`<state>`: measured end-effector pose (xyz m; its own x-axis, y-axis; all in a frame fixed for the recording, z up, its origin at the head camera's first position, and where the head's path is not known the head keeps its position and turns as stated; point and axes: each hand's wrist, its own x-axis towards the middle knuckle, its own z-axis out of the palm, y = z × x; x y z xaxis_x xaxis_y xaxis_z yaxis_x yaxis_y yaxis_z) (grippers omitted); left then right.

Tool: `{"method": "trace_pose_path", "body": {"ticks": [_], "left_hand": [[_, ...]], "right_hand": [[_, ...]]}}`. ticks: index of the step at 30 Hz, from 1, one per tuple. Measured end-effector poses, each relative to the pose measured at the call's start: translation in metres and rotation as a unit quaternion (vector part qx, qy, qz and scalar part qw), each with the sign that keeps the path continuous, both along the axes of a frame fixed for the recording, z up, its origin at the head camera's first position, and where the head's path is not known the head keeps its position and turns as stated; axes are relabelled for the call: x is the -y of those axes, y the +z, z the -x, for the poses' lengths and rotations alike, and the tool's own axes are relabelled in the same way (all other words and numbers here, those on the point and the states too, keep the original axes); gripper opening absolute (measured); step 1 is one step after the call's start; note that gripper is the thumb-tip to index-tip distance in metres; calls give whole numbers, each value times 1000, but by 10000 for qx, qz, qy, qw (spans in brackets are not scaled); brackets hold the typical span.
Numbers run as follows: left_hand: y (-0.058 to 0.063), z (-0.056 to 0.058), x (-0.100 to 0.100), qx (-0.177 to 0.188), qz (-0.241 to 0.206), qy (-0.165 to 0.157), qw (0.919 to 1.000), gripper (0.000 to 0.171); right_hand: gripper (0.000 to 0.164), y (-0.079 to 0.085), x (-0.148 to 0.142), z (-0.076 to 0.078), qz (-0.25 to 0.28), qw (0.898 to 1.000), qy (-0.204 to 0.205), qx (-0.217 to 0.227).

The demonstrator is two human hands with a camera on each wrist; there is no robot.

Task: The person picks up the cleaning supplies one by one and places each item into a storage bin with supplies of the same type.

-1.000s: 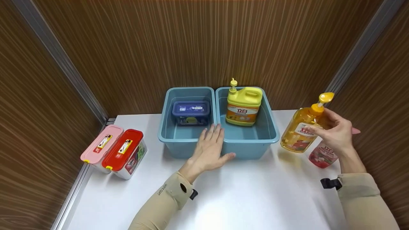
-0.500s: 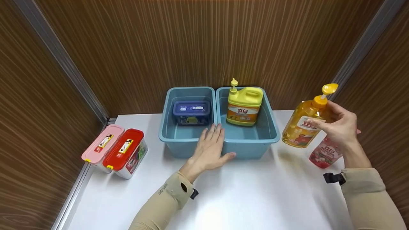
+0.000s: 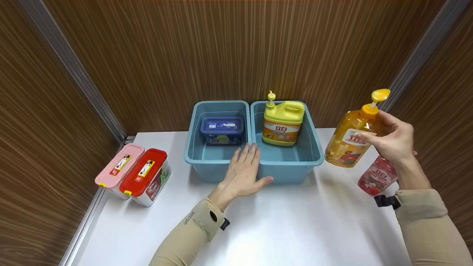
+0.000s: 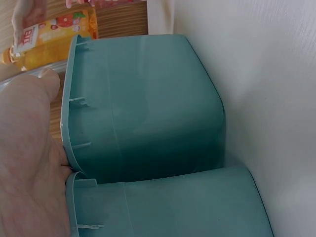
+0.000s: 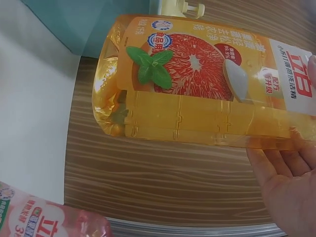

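Note:
My right hand [image 3: 397, 142] grips an amber pump bottle of dish soap [image 3: 347, 142], tilted and raised off the table, right of the bins. Its label shows a cut grapefruit in the right wrist view, where the fingers [image 5: 284, 165] wrap behind it. Below stands a pink dish soap bottle [image 3: 377, 177], partly covered by my right hand and wrist. My left hand [image 3: 242, 171] lies with straight fingers over the front rims where the left blue bin [image 3: 207, 162] and right blue bin [image 3: 292, 163] meet. In the right bin stands a yellow pump jug [image 3: 281, 123].
A purple lidded box [image 3: 222, 129] sits in the left bin. On the table's left side, a pink-lidded container [image 3: 120, 166] and a red-lidded container [image 3: 145, 173] stand side by side. Wood-grain walls [image 3: 184, 48] enclose the white table [image 3: 281, 229] at the back and sides.
My right hand has lifted the amber bottle higher and shifted slightly right. More of the pink bottle shows below it. The left hand stays put on the bin rims.

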<state>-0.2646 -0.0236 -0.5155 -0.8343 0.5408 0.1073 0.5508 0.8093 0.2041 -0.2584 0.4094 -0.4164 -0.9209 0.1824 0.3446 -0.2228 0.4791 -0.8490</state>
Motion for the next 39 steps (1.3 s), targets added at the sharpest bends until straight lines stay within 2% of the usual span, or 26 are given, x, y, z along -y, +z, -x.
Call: {"method": "trace_pose_path", "body": {"ticks": [13, 19, 26, 33, 39], "left_hand": [[-1, 0, 0, 32, -23, 3, 10000, 106], [1, 1, 0, 54, 41, 18, 10000, 107], [1, 0, 0, 69, 110, 5, 9999, 107], [1, 1, 0, 52, 19, -13, 10000, 107], [2, 0, 1, -18, 97, -19, 9999, 108]], "right_hand": [[75, 16, 15, 7, -155, 9998, -60, -117], [75, 24, 17, 10, -43, 9995, 31, -310], [76, 32, 21, 12, 7, 9996, 31, -282], [73, 35, 29, 17, -91, 9990, 166, -393], [72, 39, 38, 22, 44, 9989, 294, -376]]}}
